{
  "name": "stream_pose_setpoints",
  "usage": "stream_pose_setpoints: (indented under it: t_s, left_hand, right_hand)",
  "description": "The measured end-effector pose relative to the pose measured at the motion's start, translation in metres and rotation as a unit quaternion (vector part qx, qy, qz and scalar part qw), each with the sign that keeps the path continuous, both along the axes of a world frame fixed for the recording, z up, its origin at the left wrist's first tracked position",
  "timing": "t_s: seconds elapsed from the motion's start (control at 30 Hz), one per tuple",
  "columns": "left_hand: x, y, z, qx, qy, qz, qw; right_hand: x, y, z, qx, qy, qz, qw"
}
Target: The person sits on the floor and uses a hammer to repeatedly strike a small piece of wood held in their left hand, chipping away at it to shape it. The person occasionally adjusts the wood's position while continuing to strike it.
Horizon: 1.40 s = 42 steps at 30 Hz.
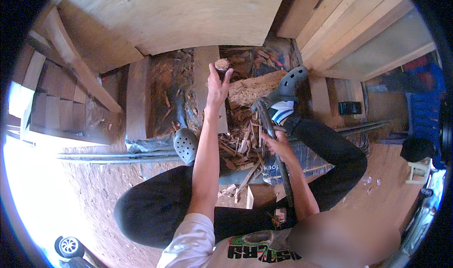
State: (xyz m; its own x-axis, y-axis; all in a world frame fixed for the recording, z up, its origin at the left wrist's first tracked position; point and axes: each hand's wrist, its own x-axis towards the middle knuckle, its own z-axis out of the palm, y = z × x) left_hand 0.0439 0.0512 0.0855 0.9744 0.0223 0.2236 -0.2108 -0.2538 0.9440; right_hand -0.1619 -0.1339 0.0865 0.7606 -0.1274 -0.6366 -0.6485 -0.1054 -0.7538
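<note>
My left hand (pixel 217 90) reaches forward, its fingers wrapped round a short upright handle (pixel 222 64) with a pale, frayed round top. The handle's lower part is hidden by the hand. Beside it lies a rough-hewn piece of wood (pixel 252 89), with my shoe (pixel 293 82) at its right end. Closer to me, my right hand (pixel 279 146) grips a long, dark, slightly bent stick (pixel 283 173). The stick's far end is by my right foot, its near end over my lap. Wood chips (pixel 243 136) lie heaped between my hands.
A large wooden panel (pixel 188 18) stands ahead, with framed boards (pixel 358 27) at the right. A loose grey clog (pixel 185 145) is left of my forearm. A dark phone-like object (pixel 349 108) rests on a board. Planks (pixel 61 110) stand at the left; a white stool (pixel 417 173) is far right.
</note>
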Motion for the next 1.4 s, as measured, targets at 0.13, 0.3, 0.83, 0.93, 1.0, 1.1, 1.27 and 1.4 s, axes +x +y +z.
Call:
stream_pose_setpoints:
  t_s: [0.13, 0.3, 0.83, 0.93, 1.0, 1.1, 1.27, 1.4]
  left_hand:
    - [0.003, 0.004, 0.008, -0.029, -0.052, 0.008, 0.998]
    - [0.003, 0.005, 0.006, -0.018, -0.063, 0.049, 0.997]
    - [-0.005, 0.003, 0.002, 0.051, 0.006, 0.028, 0.998]
    - [-0.008, 0.004, -0.002, 0.07, -0.009, 0.007, 0.997]
    - [-0.008, 0.004, -0.006, 0.083, -0.009, 0.0, 0.997]
    - [-0.007, -0.001, -0.012, -0.051, 0.018, -0.036, 0.998]
    - [-0.007, -0.008, -0.018, -0.15, 0.011, -0.039, 0.988]
    - [-0.008, -0.011, -0.017, -0.116, 0.018, -0.069, 0.991]
  right_hand:
    - [0.02, -0.002, 0.025, 0.016, -0.035, 0.012, 0.999]
    - [0.038, 0.002, 0.066, 0.08, -0.027, -0.008, 0.996]
    - [0.045, 0.023, 0.097, 0.094, -0.054, -0.048, 0.993]
    - [0.052, 0.024, 0.109, 0.059, -0.082, -0.024, 0.995]
    - [0.059, 0.025, 0.122, 0.019, -0.108, -0.009, 0.994]
    - [0.07, 0.026, 0.149, 0.023, -0.124, -0.007, 0.992]
    - [0.079, 0.028, 0.18, 0.043, -0.234, 0.002, 0.971]
    - [0.095, 0.036, 0.155, -0.082, -0.237, 0.002, 0.968]
